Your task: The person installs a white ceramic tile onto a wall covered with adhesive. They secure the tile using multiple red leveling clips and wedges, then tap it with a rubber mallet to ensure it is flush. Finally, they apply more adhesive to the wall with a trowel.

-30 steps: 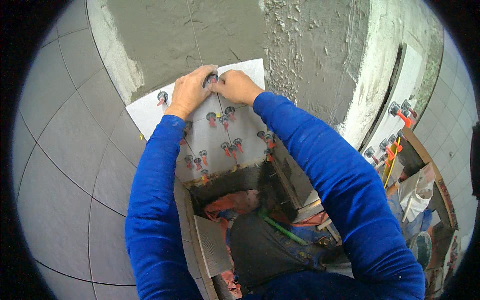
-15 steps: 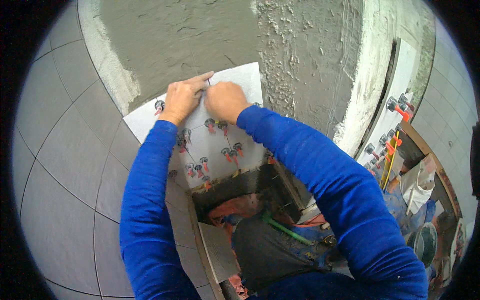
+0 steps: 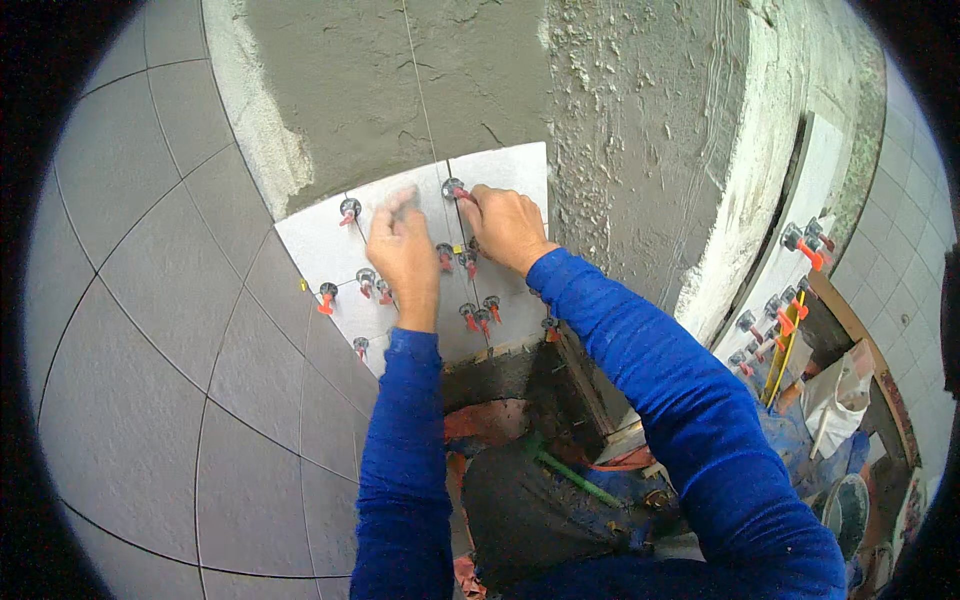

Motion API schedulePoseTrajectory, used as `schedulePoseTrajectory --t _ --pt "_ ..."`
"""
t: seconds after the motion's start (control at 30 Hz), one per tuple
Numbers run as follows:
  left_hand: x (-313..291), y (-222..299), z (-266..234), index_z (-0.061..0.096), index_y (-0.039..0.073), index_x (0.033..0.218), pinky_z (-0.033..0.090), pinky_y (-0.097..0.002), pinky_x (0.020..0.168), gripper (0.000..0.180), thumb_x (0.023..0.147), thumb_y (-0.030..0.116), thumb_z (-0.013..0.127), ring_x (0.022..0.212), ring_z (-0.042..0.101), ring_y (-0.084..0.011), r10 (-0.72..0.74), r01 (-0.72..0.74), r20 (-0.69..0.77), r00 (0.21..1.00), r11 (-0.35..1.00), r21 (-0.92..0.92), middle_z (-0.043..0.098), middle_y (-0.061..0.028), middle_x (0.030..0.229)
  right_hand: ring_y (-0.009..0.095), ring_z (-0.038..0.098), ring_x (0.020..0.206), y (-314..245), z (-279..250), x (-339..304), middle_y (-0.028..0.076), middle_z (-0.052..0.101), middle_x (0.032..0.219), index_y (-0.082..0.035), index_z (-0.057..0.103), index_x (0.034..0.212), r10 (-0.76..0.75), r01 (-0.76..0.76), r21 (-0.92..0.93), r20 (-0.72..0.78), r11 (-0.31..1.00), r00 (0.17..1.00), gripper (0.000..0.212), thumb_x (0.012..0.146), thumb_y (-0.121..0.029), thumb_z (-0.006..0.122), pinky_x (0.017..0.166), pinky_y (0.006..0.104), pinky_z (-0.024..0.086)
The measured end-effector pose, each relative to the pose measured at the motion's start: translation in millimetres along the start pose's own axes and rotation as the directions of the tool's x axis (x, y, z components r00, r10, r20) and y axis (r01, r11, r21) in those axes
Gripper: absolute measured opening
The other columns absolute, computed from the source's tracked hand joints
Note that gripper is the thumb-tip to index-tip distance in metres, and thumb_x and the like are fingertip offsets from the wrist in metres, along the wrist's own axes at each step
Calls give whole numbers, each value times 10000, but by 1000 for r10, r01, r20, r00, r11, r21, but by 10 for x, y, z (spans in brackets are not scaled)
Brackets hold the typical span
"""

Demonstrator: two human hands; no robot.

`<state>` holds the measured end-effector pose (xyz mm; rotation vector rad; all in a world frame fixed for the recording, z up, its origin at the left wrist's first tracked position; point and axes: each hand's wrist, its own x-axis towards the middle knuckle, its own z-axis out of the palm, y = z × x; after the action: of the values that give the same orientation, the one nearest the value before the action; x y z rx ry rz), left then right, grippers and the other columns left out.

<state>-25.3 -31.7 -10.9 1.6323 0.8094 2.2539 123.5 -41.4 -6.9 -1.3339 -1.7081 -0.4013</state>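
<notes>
At twelve o'clock, the right hand (image 3: 510, 230) firmly pinches a red-handled clip (image 3: 454, 189) on the white tiles (image 3: 525, 170). At ten, the left hand (image 3: 405, 258) blurs, half-curled; its hold is unclear. Gentle, even turning would likely avoid nudging the tiles.
</notes>
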Motion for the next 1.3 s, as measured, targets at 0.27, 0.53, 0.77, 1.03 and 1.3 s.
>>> schedulePoseTrajectory --t 0.27,0.53,0.77,1.03,1.3 --pt "-415 -154 198 659 -32 1173 526 -285 651 389 1030 320 574 766 652 -146 -601 640 221 768 728 -245 700 -118 999 405 717 767 -73 90 -76 226 717 834 -30 698 913 24 -32 -68 -117 997 993 267 993 -261 593 681 465 574" --pt "-1288 328 97 623 -81 1237 522 -277 875 407 942 160 765 1021 643 -152 -508 590 300 807 717 -373 690 -118 1120 314 708 767 76 -457 -1312 158 723 928 -12 741 1068 70 14 345 -231 939 970 140 940 -34 688 679 363 555" --pt "-1892 424 103 665 -49 1204 527 -271 872 373 874 57 801 965 664 -134 -459 677 511 727 606 -418 710 -86 1068 251 687 745 221 -796 -2133 131 703 915 -12 729 1009 184 -150 351 -65 924 981 110 970 -108 690 676 346 551" --pt "-1940 441 -32 659 -41 1219 524 -273 879 380 853 -28 765 965 672 -151 -447 639 475 758 654 -404 717 -96 1072 95 519 610 -49 -838 -2165 32 599 750 -15 629 1009 494 -531 751 315 392 810 295 1055 -306 606 535 240 406" --pt "-1895 376 -118 671 -57 1205 531 -279 878 358 866 -3 772 980 665 -149 -459 623 434 775 442 -645 714 -98 1068 87 543 617 -170 -923 -1908 15 592 709 -38 629 922 410 -725 688 654 26 636 315 1078 -304 564 544 243 416"
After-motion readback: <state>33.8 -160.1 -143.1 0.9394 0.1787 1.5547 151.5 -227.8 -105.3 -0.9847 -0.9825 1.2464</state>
